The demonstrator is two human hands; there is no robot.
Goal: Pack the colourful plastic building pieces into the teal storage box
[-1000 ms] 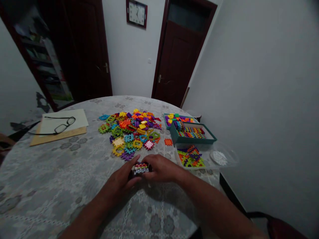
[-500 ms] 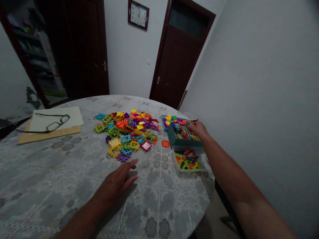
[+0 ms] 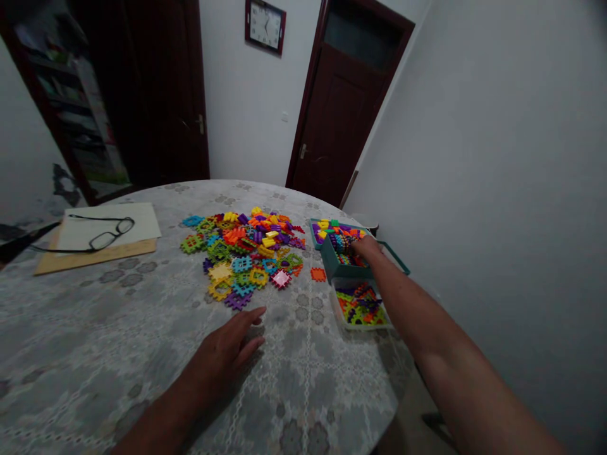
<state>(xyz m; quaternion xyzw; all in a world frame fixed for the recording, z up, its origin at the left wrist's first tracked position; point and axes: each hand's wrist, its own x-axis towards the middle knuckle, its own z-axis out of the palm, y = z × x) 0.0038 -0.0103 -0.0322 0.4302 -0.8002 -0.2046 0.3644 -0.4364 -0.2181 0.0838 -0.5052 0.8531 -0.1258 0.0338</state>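
Observation:
My left hand (image 3: pixel 231 341) rests on the patterned tablecloth (image 3: pixel 284 354), fingers stretched out and holding nothing. Just beyond it lies a heap of colourful interlocking plastic pieces (image 3: pixel 241 265), with a pink square piece (image 3: pixel 281 279) at its near edge. On the right, my right hand (image 3: pixel 366 246) reaches down into a dark green box (image 3: pixel 339 268) of multicoloured pieces; its fingers are hidden there. A lone orange square piece (image 3: pixel 318 275) lies left of the box. In front of the box sits a clear plastic tub (image 3: pixel 363 327) with green, orange and purple pieces.
Behind the green box is a teal tray (image 3: pixel 315 240) with yellow, purple and orange pieces. Black-framed glasses (image 3: pixel 107 239) lie on paper and a brown envelope (image 3: pixel 95 259) at the left. A white wall (image 3: pixel 497 158) rises beyond the table's right side.
My right hand has moved a little left and deeper into the green box, uncovering the box's right end. My left hand stays in nearly the same place.

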